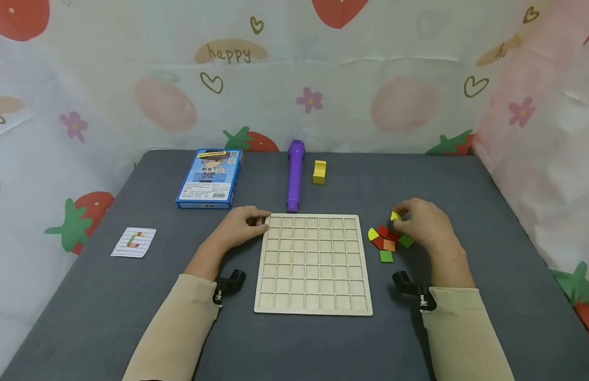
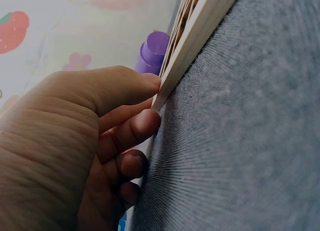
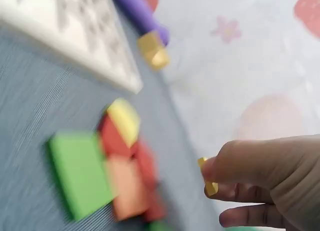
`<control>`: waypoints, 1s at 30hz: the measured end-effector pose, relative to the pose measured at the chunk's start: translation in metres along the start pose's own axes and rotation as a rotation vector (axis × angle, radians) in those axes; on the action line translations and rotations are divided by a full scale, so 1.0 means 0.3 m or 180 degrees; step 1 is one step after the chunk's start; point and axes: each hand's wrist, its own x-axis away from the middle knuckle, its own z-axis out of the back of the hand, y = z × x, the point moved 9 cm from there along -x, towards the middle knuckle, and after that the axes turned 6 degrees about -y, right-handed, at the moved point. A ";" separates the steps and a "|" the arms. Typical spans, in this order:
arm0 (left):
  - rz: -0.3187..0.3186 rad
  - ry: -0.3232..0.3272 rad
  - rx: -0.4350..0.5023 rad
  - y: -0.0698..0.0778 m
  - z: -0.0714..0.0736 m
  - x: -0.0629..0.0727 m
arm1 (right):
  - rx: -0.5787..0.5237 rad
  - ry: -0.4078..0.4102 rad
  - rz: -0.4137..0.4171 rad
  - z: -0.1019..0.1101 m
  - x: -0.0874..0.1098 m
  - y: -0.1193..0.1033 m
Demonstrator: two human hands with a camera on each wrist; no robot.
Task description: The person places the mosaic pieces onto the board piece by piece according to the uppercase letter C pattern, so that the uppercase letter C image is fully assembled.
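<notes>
A pale wooden grid board (image 1: 312, 264) lies flat on the dark cloth. My left hand (image 1: 241, 226) is at its far left corner, and in the left wrist view the thumb and index finger pinch the board's edge (image 2: 187, 53). Right of the board, my right hand (image 1: 425, 225) holds a small yellow tile (image 1: 395, 216) between thumb and fingers, raised over a loose cluster. The right wrist view shows this held tile (image 3: 209, 178) edge-on. In the cluster are red tiles (image 1: 378, 243), an orange tile (image 1: 389, 245), a yellow quarter-round tile (image 1: 372, 234) and green tiles (image 1: 386, 256).
Behind the board lie a purple stick (image 1: 295, 177) with a wider end and a yellow block (image 1: 319, 172). A blue box (image 1: 210, 179) stands at the back left. On the left lies a pattern card (image 1: 134, 242) with a small coloured figure. Printed curtains hang around the table.
</notes>
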 end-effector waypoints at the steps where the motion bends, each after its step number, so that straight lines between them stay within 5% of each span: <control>1: 0.0001 0.0002 -0.0001 -0.002 0.000 0.000 | -0.0016 0.0034 0.0037 0.014 0.008 -0.015; 14: -0.0025 0.0025 -0.0059 0.001 0.000 -0.001 | -0.0203 0.0340 0.0643 0.103 0.090 -0.214; 30: -0.0034 0.0040 -0.0062 0.002 0.001 0.000 | 0.0218 0.0672 0.1436 -0.044 0.080 -0.446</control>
